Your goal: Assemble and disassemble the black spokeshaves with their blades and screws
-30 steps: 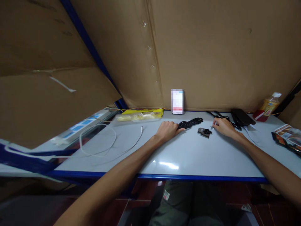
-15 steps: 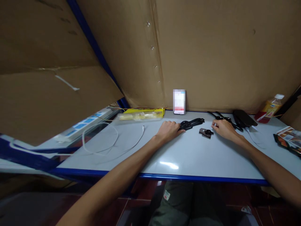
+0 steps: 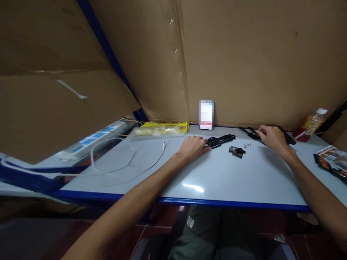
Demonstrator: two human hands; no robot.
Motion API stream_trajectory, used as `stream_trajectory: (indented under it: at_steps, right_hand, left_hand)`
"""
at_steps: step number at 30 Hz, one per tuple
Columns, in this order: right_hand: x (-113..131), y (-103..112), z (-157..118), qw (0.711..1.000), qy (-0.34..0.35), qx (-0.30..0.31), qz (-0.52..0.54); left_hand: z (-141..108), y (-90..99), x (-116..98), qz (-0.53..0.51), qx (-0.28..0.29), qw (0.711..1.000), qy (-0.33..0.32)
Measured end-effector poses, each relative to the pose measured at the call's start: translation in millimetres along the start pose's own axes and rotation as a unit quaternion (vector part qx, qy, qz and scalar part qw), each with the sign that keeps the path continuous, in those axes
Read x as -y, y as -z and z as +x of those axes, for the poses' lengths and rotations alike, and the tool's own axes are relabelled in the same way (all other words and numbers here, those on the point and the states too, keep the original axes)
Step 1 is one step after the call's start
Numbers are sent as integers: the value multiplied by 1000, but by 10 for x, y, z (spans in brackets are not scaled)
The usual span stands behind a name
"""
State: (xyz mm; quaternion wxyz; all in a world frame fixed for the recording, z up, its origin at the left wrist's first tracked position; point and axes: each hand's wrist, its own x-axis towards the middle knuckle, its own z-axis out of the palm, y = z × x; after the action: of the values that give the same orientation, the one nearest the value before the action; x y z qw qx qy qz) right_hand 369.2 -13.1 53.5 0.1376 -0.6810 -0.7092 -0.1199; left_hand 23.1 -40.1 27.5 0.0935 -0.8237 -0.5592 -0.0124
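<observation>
My left hand (image 3: 193, 145) is wrapped round the near end of a black metal tool (image 3: 221, 141), which lies on the white table with its far end pointing right. To the right of that tool lie flat grey metal plates with a small black piece (image 3: 240, 151) on top. Two small silver screws (image 3: 247, 146) rest just beyond them. My right hand (image 3: 272, 138) is over several long black tools (image 3: 251, 133) at the back right, its fingers bent together against them. Whatever is between those fingertips is hidden.
A lit phone (image 3: 206, 115) leans on the cardboard wall. At the back left are a yellow package (image 3: 162, 128), a white cable (image 3: 132, 155) and a power strip (image 3: 92, 142). A bottle (image 3: 314, 122) and packaging (image 3: 332, 160) are at the right.
My right hand has moved right and back, from beside the grey plates to the black tools. The small silver screws now show where it was. My left hand keeps its grip.
</observation>
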Motion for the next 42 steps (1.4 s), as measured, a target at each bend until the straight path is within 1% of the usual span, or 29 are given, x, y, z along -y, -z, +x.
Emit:
stream_trajectory:
  at_steps: [1, 3, 7, 9, 11, 14, 16, 20, 24, 28, 31, 33, 35, 38, 40, 42]
  right_hand:
    - [-58, 31, 19, 1000, -16, -7, -9]
    - [-161, 48, 51, 999, -28, 6, -26]
    - [-278, -76, 85, 996, -11, 78, -33]
    - [-289, -164, 90, 995, 4, 99, -24]
    - [-281, -236, 88, 993, 12, 115, -21]
    - [-255, -298, 81, 991, 13, 129, -25]
    - [-240, -316, 79, 991, 15, 133, -26]
    - [-229, -325, 84, 989, 25, 144, -27]
    - [-248, -304, 83, 986, 31, 163, -26]
    - [-253, -266, 63, 984, 24, 172, -51]
    - [-242, -256, 62, 982, 16, 183, -54]
    - [-245, -269, 75, 980, 11, 195, -43]
    - [-261, -297, 98, 979, 9, 203, -28]
    - [-302, -350, 145, 978, 10, 207, -8]
    - [-332, -383, 177, 978, 14, 210, 9]
    - [-362, -410, 201, 976, 20, 213, 29]
  left_hand:
    - [-4, 12, -3, -8, -8, 1000, 0]
    - [-11, 35, -5, -21, -26, 999, -1]
    - [-6, 23, 17, -39, -58, 997, -14]
    - [10, -27, 33, -61, -68, 995, -38]
    - [29, -91, 42, -82, -66, 992, -65]
    - [50, -167, 35, -99, -51, 989, -97]
    - [58, -189, 27, -108, -52, 987, -106]
    - [69, -188, 34, -116, -67, 986, -99]
    - [79, -181, 52, -112, -65, 988, -87]
    - [71, -191, 53, -111, -63, 988, -82]
    - [69, -217, 33, -117, -92, 986, -80]
    - [87, -251, 13, -121, -127, 979, -101]
    - [125, -307, -1, -119, -140, 972, -146]
    - [202, -428, 8, -117, -118, 967, -195]
    - [251, -514, 34, -139, -96, 964, -205]
    - [286, -577, 67, -166, -93, 958, -215]
